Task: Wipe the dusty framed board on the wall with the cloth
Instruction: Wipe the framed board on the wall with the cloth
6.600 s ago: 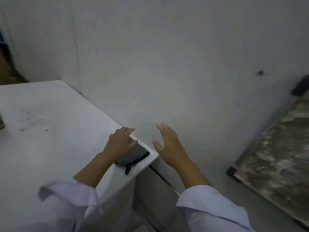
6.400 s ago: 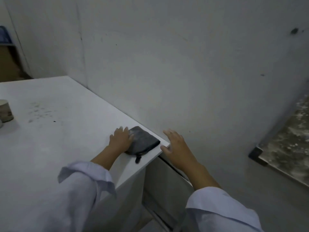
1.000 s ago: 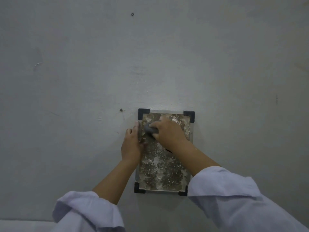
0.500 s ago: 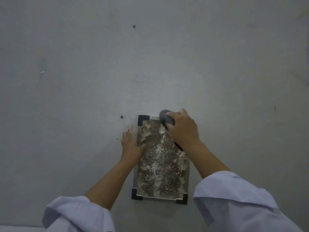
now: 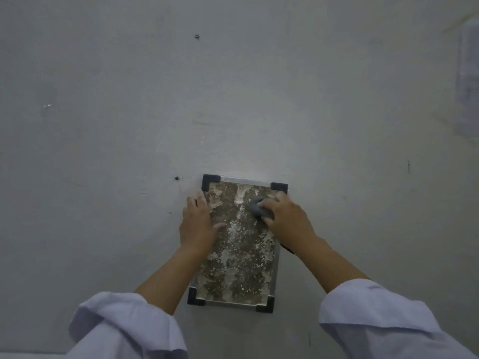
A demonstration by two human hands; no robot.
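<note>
Right hand (image 5: pixel 287 218) fingers curl round the grey cloth (image 5: pixel 259 209), pressing it on the dusty framed board (image 5: pixel 238 260); left hand (image 5: pixel 198 225) fingers lie flat along its edge.

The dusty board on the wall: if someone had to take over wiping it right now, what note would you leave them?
Left hand: flat, fingers straight, resting on the left edge of the silver-framed rectangular board with black corner caps, steadying it.
Right hand: grips the bunched dark grey cloth, pressed on the board's upper right area.
Done: wiping has begun near the top.
Left: whitish dust covers most of the surface, middle and bottom included. Work the cloth downward over the rest.
</note>
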